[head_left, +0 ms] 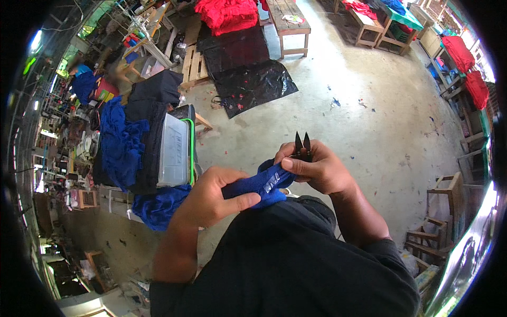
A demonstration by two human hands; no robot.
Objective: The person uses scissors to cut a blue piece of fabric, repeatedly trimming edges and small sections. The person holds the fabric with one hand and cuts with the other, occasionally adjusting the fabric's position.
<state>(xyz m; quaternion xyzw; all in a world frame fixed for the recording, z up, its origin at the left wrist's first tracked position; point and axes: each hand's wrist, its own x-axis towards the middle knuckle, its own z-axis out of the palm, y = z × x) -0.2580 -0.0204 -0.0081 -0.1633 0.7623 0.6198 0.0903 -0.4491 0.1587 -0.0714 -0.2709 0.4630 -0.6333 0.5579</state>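
Note:
A piece of blue fabric (248,186) with small white lettering is stretched between my two hands, just in front of my body. My left hand (216,195) grips its left end, thumb on top and fingers behind. At the other end, my right hand (317,168) pinches the fabric between thumb and forefinger. That same hand also carries a pair of black thread snips (303,147), their two pointed blades standing up and apart above the fingers. The handles of the snips are hidden in the palm.
To the left, blue garments (120,142) lie beside a clear plastic bin (174,150) with a green rim. More blue cloth (161,207) hangs below. Ahead are a black plastic sheet (253,87), a red cloth pile (227,16) and a wooden bench (288,26). Wooden stools (430,232) stand right.

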